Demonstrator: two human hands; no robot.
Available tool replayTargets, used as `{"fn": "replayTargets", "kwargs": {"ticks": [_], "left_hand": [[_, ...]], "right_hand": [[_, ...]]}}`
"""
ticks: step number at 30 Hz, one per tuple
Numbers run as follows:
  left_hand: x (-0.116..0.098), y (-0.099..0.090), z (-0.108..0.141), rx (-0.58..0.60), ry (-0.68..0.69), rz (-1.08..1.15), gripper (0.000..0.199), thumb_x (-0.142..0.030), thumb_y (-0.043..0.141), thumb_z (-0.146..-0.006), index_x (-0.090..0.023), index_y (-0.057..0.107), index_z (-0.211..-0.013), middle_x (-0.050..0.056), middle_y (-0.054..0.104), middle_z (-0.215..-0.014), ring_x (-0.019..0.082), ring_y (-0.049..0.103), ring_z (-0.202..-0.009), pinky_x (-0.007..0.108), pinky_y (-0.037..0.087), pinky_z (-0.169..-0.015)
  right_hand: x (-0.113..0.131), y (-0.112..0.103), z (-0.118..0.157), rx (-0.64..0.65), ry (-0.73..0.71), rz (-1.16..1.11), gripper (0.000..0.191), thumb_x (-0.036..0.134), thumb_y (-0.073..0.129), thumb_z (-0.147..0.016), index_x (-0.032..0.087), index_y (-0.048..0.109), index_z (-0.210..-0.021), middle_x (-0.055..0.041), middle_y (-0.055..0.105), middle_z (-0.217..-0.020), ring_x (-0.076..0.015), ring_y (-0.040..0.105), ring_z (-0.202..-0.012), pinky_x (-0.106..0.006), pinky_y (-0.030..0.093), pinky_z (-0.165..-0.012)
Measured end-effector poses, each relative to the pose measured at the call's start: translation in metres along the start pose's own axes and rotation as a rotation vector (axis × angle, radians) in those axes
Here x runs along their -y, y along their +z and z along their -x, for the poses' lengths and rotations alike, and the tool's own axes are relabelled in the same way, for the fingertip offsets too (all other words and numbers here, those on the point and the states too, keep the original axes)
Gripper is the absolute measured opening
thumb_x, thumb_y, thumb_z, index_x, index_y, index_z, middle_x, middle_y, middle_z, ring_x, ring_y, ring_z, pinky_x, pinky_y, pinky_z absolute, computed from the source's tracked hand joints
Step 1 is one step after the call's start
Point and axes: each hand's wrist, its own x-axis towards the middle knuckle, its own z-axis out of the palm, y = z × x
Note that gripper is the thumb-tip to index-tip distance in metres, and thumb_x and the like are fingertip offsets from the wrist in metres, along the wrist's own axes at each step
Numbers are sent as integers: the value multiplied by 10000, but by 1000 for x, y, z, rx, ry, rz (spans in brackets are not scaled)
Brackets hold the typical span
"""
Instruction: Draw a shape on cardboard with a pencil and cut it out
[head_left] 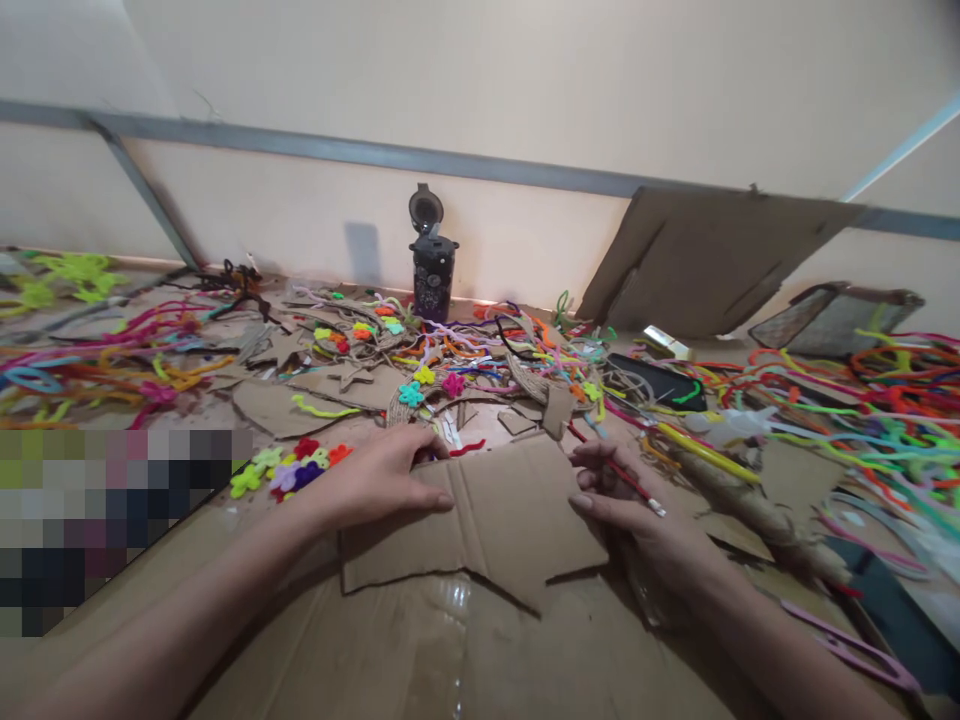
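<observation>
A torn piece of brown cardboard (510, 510), creased down its middle, is held tilted above the cardboard-covered table (360, 660). My left hand (386, 475) grips its left part, thumb on the near face and fingers behind the upper edge. At the right edge, my right hand (619, 490) has a slim red pencil (626, 474) between its fingers, its pale end pointing toward me. The right thumb tip lies close to the cardboard's edge; whether it touches cannot be made out. Small fuzzy flowers (300, 467) in several colours lie just beyond my left forearm.
Pipe cleaners (907, 370) and cardboard scraps litter the table's back and both sides. A black bottle (433, 275) with its lid up stands by the wall. A cardboard sheet (705, 265) leans there. At right lie a phone (656, 383), a stick (757, 510) and pink scissors (855, 645).
</observation>
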Motion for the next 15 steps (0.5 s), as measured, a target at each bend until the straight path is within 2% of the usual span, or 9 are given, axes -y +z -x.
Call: {"fn": "replayTargets", "kwargs": {"ticks": [6, 10, 12, 15], "left_hand": [[-10, -18, 6, 44, 1, 169, 266, -377, 693, -807, -234, 716, -1030, 25, 744, -1030, 242, 674, -964, 336, 511, -813], [-2, -27, 9, 58, 20, 348, 303, -501, 612, -906, -263, 739, -1044, 20, 769, -1071, 255, 691, -1032, 356, 536, -872], [5, -28, 7, -29, -26, 486, 387, -586, 569, -928, -263, 744, -1048, 35, 771, -1085, 263, 693, -1041, 352, 549, -846], [16, -22, -1, -230, -117, 861, 483, -632, 497, -957, -227, 728, -1085, 86, 769, -1111, 248, 714, -991, 314, 567, -757]], "right_hand": [[0, 3, 3, 9, 46, -216, 416, 242, 796, -746, 312, 545, -1070, -18, 622, -990, -226, 650, -882, -316, 545, -720], [8, 1, 0, -31, 80, -264, 436, 245, 820, -675, 307, 523, -989, -5, 626, -954, -231, 656, -828, -343, 562, -698], [12, -2, -3, -96, 44, -254, 422, 256, 853, -640, 294, 537, -917, 11, 610, -890, -214, 634, -789, -311, 553, -655], [13, -7, -9, -228, -57, -246, 417, 238, 905, -570, 276, 587, -838, 35, 586, -821, -170, 593, -766, -227, 524, -612]]}}
